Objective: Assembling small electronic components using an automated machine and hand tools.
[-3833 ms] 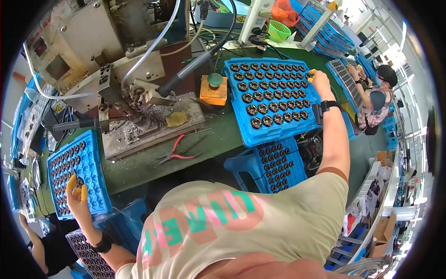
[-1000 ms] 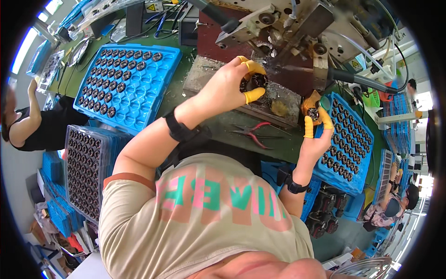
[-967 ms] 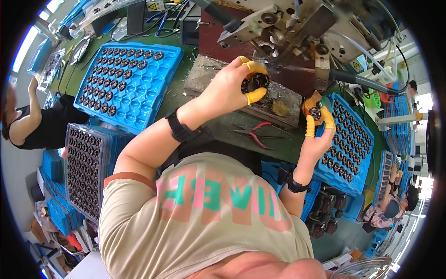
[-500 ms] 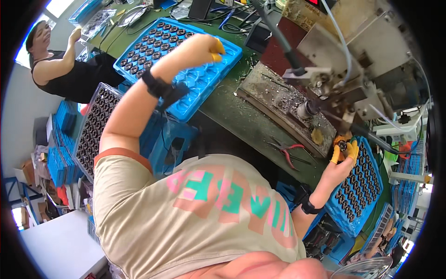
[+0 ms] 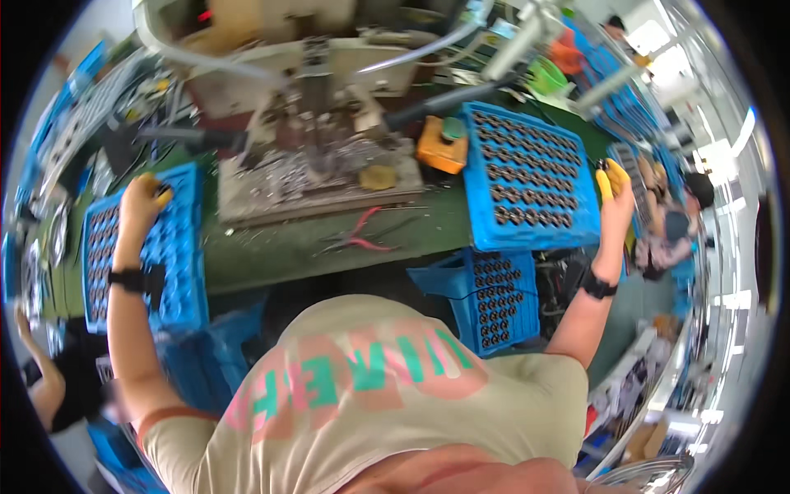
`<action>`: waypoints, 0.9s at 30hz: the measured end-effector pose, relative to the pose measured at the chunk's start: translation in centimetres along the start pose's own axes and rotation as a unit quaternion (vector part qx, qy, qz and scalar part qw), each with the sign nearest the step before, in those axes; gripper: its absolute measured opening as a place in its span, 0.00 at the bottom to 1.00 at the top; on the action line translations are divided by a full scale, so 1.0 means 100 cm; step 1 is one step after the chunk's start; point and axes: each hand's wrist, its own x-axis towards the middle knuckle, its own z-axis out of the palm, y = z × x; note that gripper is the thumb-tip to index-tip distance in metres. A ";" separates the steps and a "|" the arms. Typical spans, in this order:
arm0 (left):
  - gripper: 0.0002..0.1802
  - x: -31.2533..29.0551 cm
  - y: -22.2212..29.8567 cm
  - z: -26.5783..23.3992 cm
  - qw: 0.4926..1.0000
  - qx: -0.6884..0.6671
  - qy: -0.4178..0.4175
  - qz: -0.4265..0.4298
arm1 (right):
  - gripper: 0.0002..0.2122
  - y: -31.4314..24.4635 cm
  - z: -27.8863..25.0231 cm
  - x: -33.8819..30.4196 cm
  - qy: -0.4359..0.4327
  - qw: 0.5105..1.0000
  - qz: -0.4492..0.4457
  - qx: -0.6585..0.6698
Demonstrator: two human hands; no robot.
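My left hand (image 5: 143,207), yellow covers on its fingertips, is closed over the blue tray (image 5: 192,288) on the left. A small dark round part (image 5: 163,190) shows between its fingers. Dark ring-shaped parts fill the left columns of that tray, while its right-hand pockets are bare. Past the right edge of the right blue tray (image 5: 527,241), my right hand (image 5: 617,193) is raised, pinching another dark round part (image 5: 602,165). Rows of similar dark parts sit in this right tray. Both hands are somewhat blurred.
A metal press (image 5: 317,123) with a chip-strewn base (image 5: 271,198) stands between the trays. Red-handled pliers (image 5: 362,235) lie before it. An orange box (image 5: 442,152) with a green top is beside the right tray. Another filled tray (image 5: 502,300) sits lower. People are at both sides.
The view has swung to the right and now faces the press. My right hand has gone from beside the press to the right tray's far side. My left hand stays over the left tray.
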 end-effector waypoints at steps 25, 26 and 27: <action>0.25 -0.137 0.110 0.008 0.321 -0.944 -0.076 0.003 | 0.19 0.155 -0.029 0.041 -0.173 0.962 0.057 -0.203; 0.25 -0.138 0.108 0.007 0.320 -0.945 -0.068 0.003 | 0.18 0.110 -0.019 0.030 -0.146 0.968 0.038 -0.201; 0.24 -0.138 0.106 0.007 0.318 -0.946 -0.066 -0.003 | 0.17 0.071 -0.010 0.018 -0.116 0.972 0.021 -0.201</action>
